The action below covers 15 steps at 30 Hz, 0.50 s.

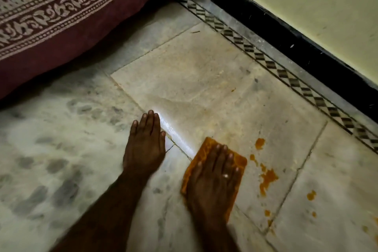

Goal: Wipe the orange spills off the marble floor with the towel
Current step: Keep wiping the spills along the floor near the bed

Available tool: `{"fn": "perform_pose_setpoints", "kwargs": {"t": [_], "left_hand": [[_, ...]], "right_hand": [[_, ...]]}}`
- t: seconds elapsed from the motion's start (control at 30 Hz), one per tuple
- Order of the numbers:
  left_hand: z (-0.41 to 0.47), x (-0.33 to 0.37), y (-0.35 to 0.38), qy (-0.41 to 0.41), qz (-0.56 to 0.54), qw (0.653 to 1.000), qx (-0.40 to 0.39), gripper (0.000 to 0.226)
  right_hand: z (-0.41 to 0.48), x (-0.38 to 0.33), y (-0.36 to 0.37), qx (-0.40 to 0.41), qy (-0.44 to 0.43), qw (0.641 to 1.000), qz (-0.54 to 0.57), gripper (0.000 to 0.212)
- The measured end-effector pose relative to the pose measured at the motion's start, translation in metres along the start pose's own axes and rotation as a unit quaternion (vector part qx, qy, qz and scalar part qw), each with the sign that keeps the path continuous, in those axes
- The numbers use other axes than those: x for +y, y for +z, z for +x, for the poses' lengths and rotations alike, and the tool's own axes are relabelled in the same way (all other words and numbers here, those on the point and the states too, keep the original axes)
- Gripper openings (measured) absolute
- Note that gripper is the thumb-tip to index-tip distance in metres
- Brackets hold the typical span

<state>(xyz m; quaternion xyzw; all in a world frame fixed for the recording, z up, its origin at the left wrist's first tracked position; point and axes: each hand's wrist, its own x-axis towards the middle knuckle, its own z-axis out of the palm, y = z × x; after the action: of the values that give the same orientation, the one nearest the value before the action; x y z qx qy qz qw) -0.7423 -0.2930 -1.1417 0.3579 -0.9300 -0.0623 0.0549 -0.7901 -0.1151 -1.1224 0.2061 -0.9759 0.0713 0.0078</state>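
I have my right hand (214,178) laid flat on the towel (240,162). The towel is a folded pad, already stained orange, lying on the marble floor (194,80) low in the view. The orange spills (268,179) sit just to its right: one long smear nearest the towel's edge, a blob above it, and smaller drops farther right across the tile joint.

To do this stroke well, I want the whole palm bearing down so the pad does not ride over the wet patch. I'd sweep rightward across the smear, then draw it back toward me, gathering rather than spreading. The towel looks well loaded, so turning it to a cleaner face before the far drops seems wise, or it may leave a yellow film like the faint tint on the tile ahead. The joint line could trap colour and may need a pass along its length.

The fingers (224,149) of that hand are straight and close together, pressing on the cloth rather than curled round it; a ring (225,175) shows on one. The edges are blurred, so I cannot tell whether the thumb hooks under the towel's left side. My left hand (144,145) rests on bare marble to the left, apart from the towel, fingers extended and together, holding nothing and likely bracing my weight.
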Motion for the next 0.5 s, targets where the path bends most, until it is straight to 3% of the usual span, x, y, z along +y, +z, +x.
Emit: {"fn": "perform_pose_setpoints", "kwargs": {"t": [0.1,0.23,0.37,0.5], "left_hand": [[0.000,-0.001,-0.002,-0.001,-0.005,1.000,-0.009,0.060],[0.000,-0.001,-0.004,-0.002,-0.004,1.000,-0.026,0.061],[0.001,0.000,-0.004,-0.007,-0.004,1.000,-0.030,0.062],[0.000,0.000,-0.003,-0.015,-0.005,1.000,-0.026,0.063]], "right_hand": [[-0.010,-0.022,0.002,-0.004,-0.067,0.998,0.006,0.066],[0.060,-0.024,0.004,-0.023,-0.151,0.988,0.004,0.067],[0.093,0.012,0.001,-0.030,-0.076,0.997,-0.013,0.066],[0.018,0.048,-0.012,-0.022,0.033,0.999,-0.026,0.066]]}}
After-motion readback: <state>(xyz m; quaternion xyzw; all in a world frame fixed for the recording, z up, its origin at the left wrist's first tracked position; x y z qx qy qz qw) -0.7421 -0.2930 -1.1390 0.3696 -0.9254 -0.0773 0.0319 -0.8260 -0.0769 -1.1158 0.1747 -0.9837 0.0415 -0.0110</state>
